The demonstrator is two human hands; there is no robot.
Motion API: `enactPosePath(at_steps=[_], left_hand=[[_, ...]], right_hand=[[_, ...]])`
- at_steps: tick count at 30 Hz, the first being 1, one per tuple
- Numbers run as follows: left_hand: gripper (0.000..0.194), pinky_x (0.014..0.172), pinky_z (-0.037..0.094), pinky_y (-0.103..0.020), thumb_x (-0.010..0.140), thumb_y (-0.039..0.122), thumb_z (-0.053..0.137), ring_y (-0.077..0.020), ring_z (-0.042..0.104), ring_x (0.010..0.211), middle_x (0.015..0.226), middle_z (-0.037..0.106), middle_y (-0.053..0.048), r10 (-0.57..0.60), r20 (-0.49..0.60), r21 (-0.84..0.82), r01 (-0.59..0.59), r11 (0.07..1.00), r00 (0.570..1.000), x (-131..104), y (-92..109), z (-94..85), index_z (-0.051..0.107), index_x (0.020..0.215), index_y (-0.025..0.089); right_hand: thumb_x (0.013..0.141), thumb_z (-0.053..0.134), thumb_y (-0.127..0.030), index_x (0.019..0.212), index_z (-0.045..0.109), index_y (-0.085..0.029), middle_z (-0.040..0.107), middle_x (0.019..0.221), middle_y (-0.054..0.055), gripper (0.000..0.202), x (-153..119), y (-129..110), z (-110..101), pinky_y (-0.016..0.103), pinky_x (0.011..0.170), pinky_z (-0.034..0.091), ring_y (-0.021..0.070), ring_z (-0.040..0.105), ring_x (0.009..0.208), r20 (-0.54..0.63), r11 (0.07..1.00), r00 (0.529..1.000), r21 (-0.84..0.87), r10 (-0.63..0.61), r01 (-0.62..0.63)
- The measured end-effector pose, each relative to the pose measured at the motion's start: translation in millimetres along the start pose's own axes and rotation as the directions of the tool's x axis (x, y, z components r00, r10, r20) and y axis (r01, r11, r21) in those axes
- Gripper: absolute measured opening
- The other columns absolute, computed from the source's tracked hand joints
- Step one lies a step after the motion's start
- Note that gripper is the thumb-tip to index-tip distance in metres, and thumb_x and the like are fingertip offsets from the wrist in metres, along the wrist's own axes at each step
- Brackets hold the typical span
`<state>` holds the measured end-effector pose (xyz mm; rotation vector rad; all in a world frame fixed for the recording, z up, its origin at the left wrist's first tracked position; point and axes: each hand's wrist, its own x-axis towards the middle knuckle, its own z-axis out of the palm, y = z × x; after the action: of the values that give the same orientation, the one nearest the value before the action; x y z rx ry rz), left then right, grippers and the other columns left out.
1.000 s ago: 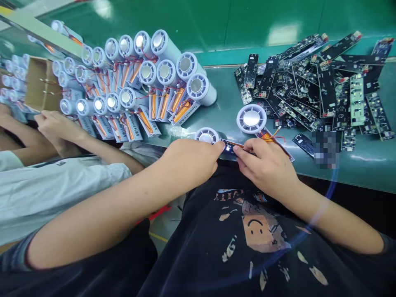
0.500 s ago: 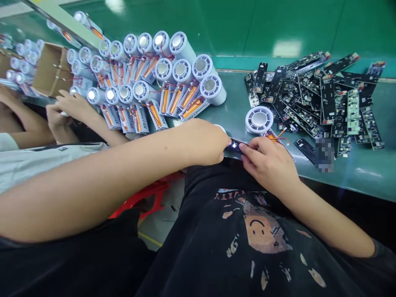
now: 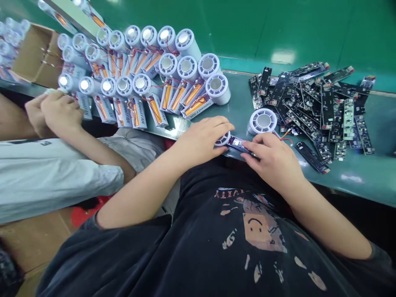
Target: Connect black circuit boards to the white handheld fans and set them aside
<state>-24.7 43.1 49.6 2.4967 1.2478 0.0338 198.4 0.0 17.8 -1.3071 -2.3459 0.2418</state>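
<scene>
At the bench's front edge, my left hand (image 3: 206, 138) is wrapped round a pale lilac fan unit (image 3: 223, 139), whose round ribbed end shows under the fingers. A black circuit board (image 3: 237, 143) extends to the right from that unit. My right hand (image 3: 272, 159) pinches the board's right end between thumb and fingers. Just behind my right hand stands another fan unit (image 3: 262, 121) with a silver disc in its end and thin red and orange wires (image 3: 286, 135) beside it. The join between board and held unit is partly hidden by my left fingers.
Rows of fan units (image 3: 186, 67) with orange-marked bodies fill the bench's left and middle. Circuit boards (image 3: 327, 107) are heaped at the right. A co-worker's hands (image 3: 58, 109) are at the far left, near a cardboard box (image 3: 34, 55).
My left hand has turned and lowered its elbow, uncovering the held fan unit's end and more of the board. The view has shifted slightly. The co-worker's hands have moved left.
</scene>
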Motion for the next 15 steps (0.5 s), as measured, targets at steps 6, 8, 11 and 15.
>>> enactPosePath(at_steps=[6, 8, 11, 15], left_hand=[[0.026, 0.1, 0.046, -0.043, 0.085, 0.02, 0.062, -0.026, 0.059, 0.113, 0.118, 0.064, -0.008, 0.024, -0.122, -0.145, -0.042, 0.988, 0.992, 5.6, -2.1, 16.3, 0.064, 0.111, 0.019], [0.027, 0.099, 0.046, -0.043, 0.085, 0.02, 0.063, -0.0257, 0.059, 0.112, 0.118, 0.064, -0.008, 0.023, -0.119, -0.155, -0.041, 0.987, 0.993, 5.9, -2.6, 16.3, 0.064, 0.112, 0.02], [0.028, 0.098, 0.046, -0.042, 0.084, 0.02, 0.065, -0.0255, 0.059, 0.111, 0.118, 0.064, -0.007, 0.001, -0.124, -0.16, -0.021, 0.987, 0.992, 6.6, -3.3, 17.8, 0.065, 0.112, 0.02], [0.029, 0.096, 0.046, -0.042, 0.084, 0.021, 0.065, -0.0254, 0.059, 0.109, 0.118, 0.064, -0.006, -0.007, -0.137, -0.153, -0.014, 0.988, 0.991, 6.8, -3.0, 20.3, 0.065, 0.114, 0.021]], right_hand=[[0.092, 0.06, -0.027, 0.105, 0.076, -0.017, 0.065, 0.091, 0.008, 0.024, 10.0, -6.5, -3.6, 0.031, 0.064, 0.043, 0.0169, 0.056, 0.071, 0.077, 1.0, 0.997, 0.004, 0.017, -0.017], [0.092, 0.06, -0.027, 0.105, 0.076, -0.017, 0.065, 0.092, 0.008, 0.023, 13.2, -8.7, -6.2, 0.031, 0.064, 0.043, 0.0166, 0.056, 0.07, 0.124, 1.0, 0.992, -0.016, 0.025, -0.024], [0.092, 0.06, -0.026, 0.102, 0.076, -0.017, 0.064, 0.093, 0.009, 0.022, 16.2, -11.9, -9.5, 0.031, 0.063, 0.042, 0.0161, 0.054, 0.069, 0.185, 0.998, 0.982, -0.049, 0.043, -0.034], [0.091, 0.061, -0.026, 0.1, 0.076, -0.016, 0.063, 0.092, 0.008, 0.02, 16.6, -14.7, -9.3, 0.032, 0.064, 0.042, 0.0163, 0.054, 0.069, 0.194, 0.997, 0.979, -0.068, 0.054, -0.041]])
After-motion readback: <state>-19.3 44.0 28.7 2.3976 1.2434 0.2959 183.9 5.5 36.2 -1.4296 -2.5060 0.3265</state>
